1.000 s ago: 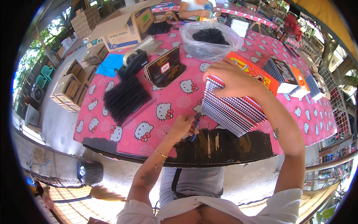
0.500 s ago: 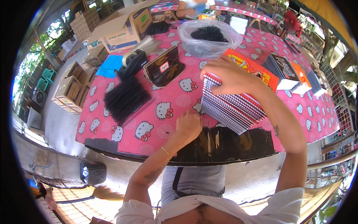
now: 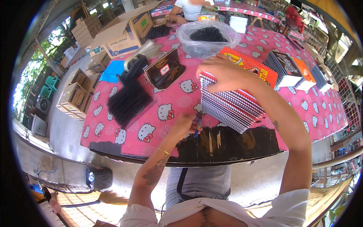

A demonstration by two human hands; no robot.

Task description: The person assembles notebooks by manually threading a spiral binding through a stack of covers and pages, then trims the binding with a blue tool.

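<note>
I see my right hand (image 3: 221, 73) lying flat, fingers spread, on the top of the stack of spiral notebooks (image 3: 230, 104); it presses on the stack and is not closed around anything. The stack leans like a fan, its far end under my palm and its wire edges running down toward the near edge of the tabletop (image 3: 151, 132). My left hand (image 3: 184, 126) is closed on a small blue tool (image 3: 197, 126), pinched between the fingers, and this tool stands just beside the lower left corner of the stack; I cannot tell if it touches the wires there.

Below both hands there is a worn black strip along the near edge of the tabletop. To the left of my left hand lies a bundle of black binding combs (image 3: 128, 102), well apart from it. Beyond the left hand, farther up, a dark brown notebook cover (image 3: 165, 70) lies flat, with a tape dispenser (image 3: 133, 66) just beside it. Behind my right hand an orange notebook (image 3: 249, 64) touches the stack, and above it stands a clear plastic bag (image 3: 207, 38) with black pieces inside. To the right of my right hand more piles of notebooks (image 3: 289, 70) stand near. At the far left an open cardboard box (image 3: 124, 32) stands, and a person (image 3: 191, 7) works at the far side.
</note>
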